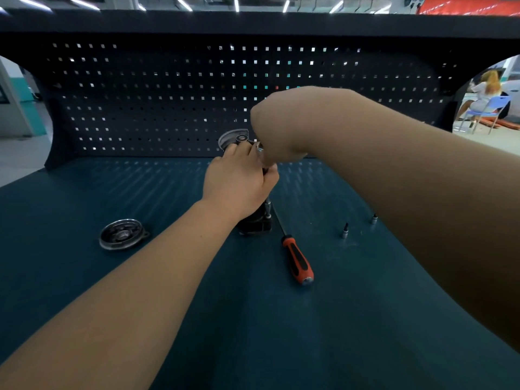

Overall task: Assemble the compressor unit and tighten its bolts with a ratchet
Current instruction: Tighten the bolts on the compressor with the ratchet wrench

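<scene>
Head view: both hands work at the compressor unit, which stands mid-desk.
From the left, a round cover lies loose on the desk. The left hand grips the unit's upper body, fingers wrapped round it. The right hand curls down over its top; whether its fingers pinch a bolt I cannot tell. An orange-handled driver and two bits lie rightward. A bolt started crooked could cross-thread, and the tall unit could tip if the left grip slackens.
</scene>
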Motion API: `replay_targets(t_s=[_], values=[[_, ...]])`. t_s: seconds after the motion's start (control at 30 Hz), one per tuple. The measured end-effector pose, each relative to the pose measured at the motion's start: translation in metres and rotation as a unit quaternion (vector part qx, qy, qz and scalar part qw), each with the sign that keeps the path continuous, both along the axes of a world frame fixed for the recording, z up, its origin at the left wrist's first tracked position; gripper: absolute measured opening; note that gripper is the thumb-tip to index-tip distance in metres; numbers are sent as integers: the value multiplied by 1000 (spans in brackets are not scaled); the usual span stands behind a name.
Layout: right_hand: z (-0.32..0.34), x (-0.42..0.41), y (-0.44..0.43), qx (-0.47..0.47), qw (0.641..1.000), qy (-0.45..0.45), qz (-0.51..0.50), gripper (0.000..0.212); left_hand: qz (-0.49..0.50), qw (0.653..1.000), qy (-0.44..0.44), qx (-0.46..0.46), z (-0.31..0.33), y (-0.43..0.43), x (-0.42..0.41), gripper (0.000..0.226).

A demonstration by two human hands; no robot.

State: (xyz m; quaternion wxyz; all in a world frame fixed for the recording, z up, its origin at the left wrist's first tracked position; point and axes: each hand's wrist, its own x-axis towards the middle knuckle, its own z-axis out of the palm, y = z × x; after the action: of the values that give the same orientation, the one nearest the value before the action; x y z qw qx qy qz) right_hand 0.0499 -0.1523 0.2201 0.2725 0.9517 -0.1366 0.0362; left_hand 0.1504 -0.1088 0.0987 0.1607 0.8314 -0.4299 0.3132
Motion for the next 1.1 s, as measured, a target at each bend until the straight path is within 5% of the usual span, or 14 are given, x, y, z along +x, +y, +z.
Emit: replay_targets(t_s=[0.23, 0.53, 0.87, 1.1], values=[[-9, 10, -3, 67, 995, -36, -62, 41, -16, 999, 36, -18, -4, -3, 1, 65], [-6, 0, -4, 94, 995, -25, 8, 51, -1, 999, -16, -43, 1, 1, -8, 27], [-1, -1, -6, 47, 998, -7, 31, 33, 13, 1000, -5, 2, 1, 0, -1, 34], [-10, 12, -2, 24, 997, 6, -75, 19, -5, 999, 8, -32, -3, 2, -5, 46]])
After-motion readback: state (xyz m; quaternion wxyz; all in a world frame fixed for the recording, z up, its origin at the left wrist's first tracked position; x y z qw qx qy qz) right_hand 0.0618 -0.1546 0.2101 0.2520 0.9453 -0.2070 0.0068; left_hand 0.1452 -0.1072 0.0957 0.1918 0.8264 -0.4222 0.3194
